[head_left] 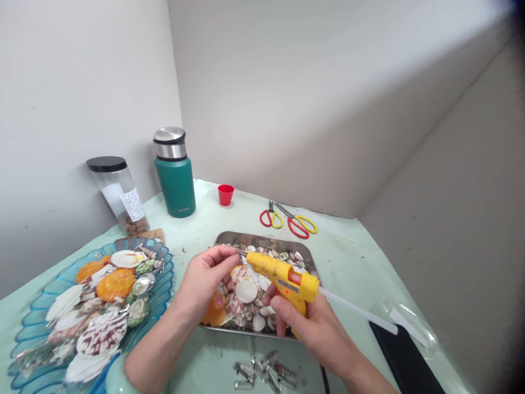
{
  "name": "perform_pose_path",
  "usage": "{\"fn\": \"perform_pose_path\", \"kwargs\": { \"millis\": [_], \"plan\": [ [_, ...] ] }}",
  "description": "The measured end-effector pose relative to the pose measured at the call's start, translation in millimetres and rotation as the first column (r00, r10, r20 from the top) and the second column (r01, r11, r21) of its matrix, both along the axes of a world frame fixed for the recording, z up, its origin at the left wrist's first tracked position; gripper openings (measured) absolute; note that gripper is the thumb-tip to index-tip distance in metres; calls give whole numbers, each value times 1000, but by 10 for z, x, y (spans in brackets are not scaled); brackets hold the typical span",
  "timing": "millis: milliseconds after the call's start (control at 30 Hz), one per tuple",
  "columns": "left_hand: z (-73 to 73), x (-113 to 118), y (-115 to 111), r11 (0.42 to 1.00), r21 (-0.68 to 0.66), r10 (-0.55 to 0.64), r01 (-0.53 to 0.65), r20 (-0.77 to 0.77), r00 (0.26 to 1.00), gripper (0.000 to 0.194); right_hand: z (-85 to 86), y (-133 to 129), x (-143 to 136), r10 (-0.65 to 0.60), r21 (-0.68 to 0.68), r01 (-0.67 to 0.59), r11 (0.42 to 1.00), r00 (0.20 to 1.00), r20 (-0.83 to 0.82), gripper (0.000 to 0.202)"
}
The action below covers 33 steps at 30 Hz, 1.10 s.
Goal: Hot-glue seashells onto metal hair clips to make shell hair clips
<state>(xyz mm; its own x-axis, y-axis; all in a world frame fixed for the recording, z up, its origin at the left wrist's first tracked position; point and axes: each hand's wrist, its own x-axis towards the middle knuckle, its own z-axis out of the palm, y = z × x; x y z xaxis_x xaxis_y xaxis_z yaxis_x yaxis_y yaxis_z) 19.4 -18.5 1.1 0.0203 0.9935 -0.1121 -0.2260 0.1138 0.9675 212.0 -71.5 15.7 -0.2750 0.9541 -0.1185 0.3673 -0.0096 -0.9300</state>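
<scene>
Our right hand [315,328] wraps around the handle of a yellow glue gun [275,272], fingers curled in, above the metal tray [266,237] in the middle of the counter [353,279]. The gun points towards the counter's left edge, and a pale glue stick [356,311] juts from its back end towards the right edge.

Our left hand [209,269] brings thumb and forefinger together right at the nozzle; we cannot tell whether something small sits between them. Below both hands the tray holds many shells, among them a round white shell [246,291] and, at its near left corner, an orange shell [215,311].

Between the tray and the counter's near side we see a loose heap of metal clips [266,372], with a black cord [324,378] to the right of it. Along the left edge stands a blue scalloped plate [30,317] loaded with larger shells, partly behind our left forearm. Beyond it, a black-lidded jar [131,200] is near a green bottle [175,186] by the far left corner, and a red cup [225,195] stands close to the far edge. Two pairs of scissors [290,215] lie along that edge. By the right edge we have a flat black slab [404,355] and clear plastic wrapping [430,339].
</scene>
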Motion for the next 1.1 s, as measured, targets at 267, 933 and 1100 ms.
{"fn": "perform_pose_path", "kwargs": {
  "millis": [267, 933, 1100],
  "plan": [
    [-28, -11, 21, 998, 45, 42, -40, -62, 997, 23, -36, -2, 21, 11, 13, -12, 1000, 1000, 11, 38],
    [-88, -71, 54, 999, 33, 21, -23, 51, 998, 21, -22, 5, 7, 23, -9, -23, 1000, 1000, 18, 33],
    [-79, -64, 52, 1000, 30, 7, -9, 50, 999, 22, -48, 16, 15, 36, 11, -36, 999, 999, 15, 33]
  ]
}}
